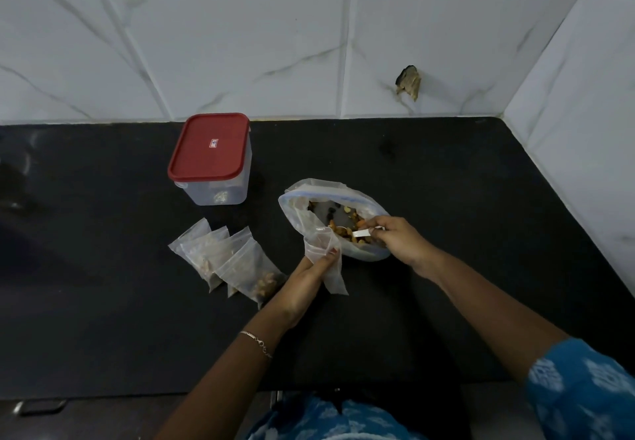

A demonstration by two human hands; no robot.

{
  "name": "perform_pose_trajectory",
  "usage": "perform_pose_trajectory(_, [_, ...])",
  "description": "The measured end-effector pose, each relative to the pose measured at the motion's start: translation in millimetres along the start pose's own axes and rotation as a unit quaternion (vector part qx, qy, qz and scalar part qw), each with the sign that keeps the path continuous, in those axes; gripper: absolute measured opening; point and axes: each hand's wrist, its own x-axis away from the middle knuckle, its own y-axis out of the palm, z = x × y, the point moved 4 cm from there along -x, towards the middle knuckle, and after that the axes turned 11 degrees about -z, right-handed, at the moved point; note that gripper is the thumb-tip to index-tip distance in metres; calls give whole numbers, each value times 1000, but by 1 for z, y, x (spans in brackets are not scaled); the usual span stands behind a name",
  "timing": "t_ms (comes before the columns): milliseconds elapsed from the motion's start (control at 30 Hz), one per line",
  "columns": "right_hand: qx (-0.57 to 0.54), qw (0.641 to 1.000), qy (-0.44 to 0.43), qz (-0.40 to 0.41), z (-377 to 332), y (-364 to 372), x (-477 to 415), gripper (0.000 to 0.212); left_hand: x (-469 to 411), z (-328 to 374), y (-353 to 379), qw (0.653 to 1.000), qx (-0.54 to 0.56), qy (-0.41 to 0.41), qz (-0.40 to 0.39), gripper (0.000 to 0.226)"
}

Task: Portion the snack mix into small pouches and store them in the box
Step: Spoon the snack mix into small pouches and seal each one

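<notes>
— Several filled pouches [226, 261] at eight o'clock from the big bag [295, 199] of snack mix [357, 222]; red-lidded box [209, 151] at ten o'clock, lid on.
— And the hands?
— Left hand [309, 274] gripping an empty pouch [321, 244] by the bag's mouth; right hand [395, 237] pinching a white spoon [360, 233], dipped into the mix.

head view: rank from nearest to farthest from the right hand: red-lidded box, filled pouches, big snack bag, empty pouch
From the right hand:
1. big snack bag, the hand's spoon dips into it
2. empty pouch, just left, held by the left hand
3. filled pouches, farther left
4. red-lidded box, back left
</notes>
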Motion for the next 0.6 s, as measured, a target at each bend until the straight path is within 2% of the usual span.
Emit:
perform_pose_trajectory(200, [-23, 998, 59, -26, -4, -9, -9, 26, 3, 4, -9, 998, -44, 26, 42, 47])
perform_pose_trajectory(400, [-42, 997, 64, -16, -8, -10, -8, 25, 19, 14, -14, 977, -156, 54, 134, 35])
perform_pose_trajectory(467, [-60, 996, 61, -11, -10, -9, -7, 26, 21, 13, -17, 977, -157, 50, 138, 38])
perform_pose_trajectory(600, [-65, 996, 62, 9, -14, -9, -4, 24, 21, 14, -17, 982, -130, 48, 128, 28])
